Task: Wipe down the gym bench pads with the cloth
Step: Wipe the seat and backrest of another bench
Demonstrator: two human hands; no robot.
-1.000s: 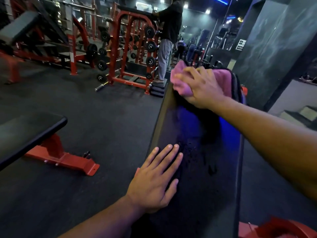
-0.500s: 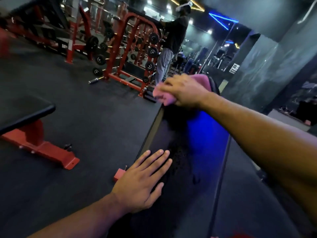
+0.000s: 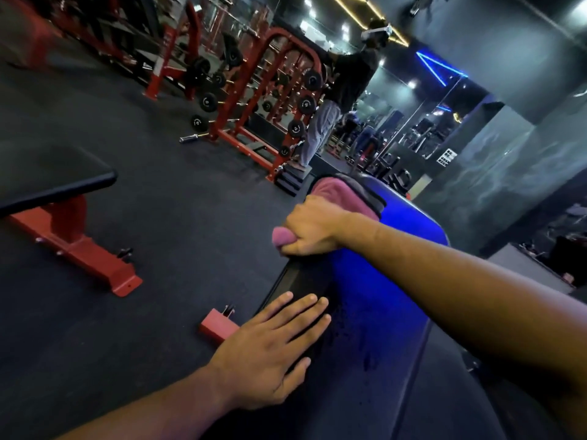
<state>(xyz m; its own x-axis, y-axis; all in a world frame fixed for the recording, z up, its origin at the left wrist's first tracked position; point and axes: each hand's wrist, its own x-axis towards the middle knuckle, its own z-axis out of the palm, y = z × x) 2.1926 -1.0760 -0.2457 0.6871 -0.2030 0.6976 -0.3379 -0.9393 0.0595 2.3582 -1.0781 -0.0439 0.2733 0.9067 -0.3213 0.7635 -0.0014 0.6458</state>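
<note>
I saw the bench [image 3: 374, 312] run away from the camera, its dark pad lit blue along the right side. The right hand [image 3: 313, 228] sat at the bench's far left edge, fingers curled tight round the pink cloth [image 3: 341, 193]; a bunched bit of cloth stuck out past the thumb, and the rest lay spread over the bench's far end, just beyond the hand. So the right grip was closed on the cloth. The left hand [image 3: 270, 350] lay flat on the bench's near left edge, fingers straight and together, palm down, holding nothing; that grip was open, pressing on the pad. Small dark specks showed on the pad just right of the left fingertips.

Left of the bench, a red foot [image 3: 219, 325] stuck out on the floor [image 3: 158, 233] beside the left hand. Further left of the bench stood a second bench [image 3: 57, 185], black pad on a red frame. Beyond the bench's far end stood a red rack [image 3: 270, 100] with round weights, and a person [image 3: 336, 106] in dark top and grey trousers stood next to it, back turned. Blue light strips [image 3: 441, 69] glowed above the bench's far end.
</note>
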